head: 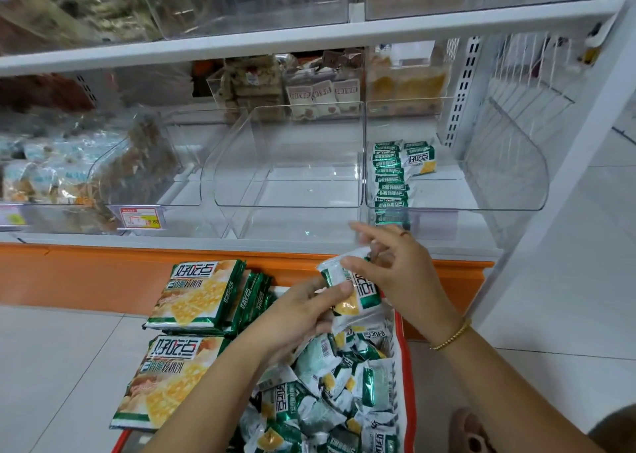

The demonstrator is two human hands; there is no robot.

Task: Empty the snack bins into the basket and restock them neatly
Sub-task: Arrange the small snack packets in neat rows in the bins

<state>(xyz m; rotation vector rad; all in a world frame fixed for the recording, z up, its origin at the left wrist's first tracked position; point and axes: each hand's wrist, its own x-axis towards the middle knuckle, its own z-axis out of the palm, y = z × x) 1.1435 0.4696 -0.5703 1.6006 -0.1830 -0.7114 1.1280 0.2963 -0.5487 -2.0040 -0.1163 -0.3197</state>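
Note:
My left hand (pixel 303 310) and my right hand (pixel 395 270) both grip a small green-and-white snack packet (pixel 358 289) above the red basket (pixel 404 359), which is full of several loose packets (pixel 330 394) of the same kind. On the lowest shelf, the clear bin at the right (pixel 509 177) holds a neat row of these packets (pixel 390 180) standing along its left side. The clear bin in the middle (pixel 289 191) has nothing in it.
Two large green snack bags (pixel 196 294) lie flat on the floor left of the basket. Bins at the left (pixel 69 177) hold other wrapped snacks. Further bins stand behind and on the shelf above. An orange plinth (pixel 86 273) runs under the shelf. White tiled floor lies at the right.

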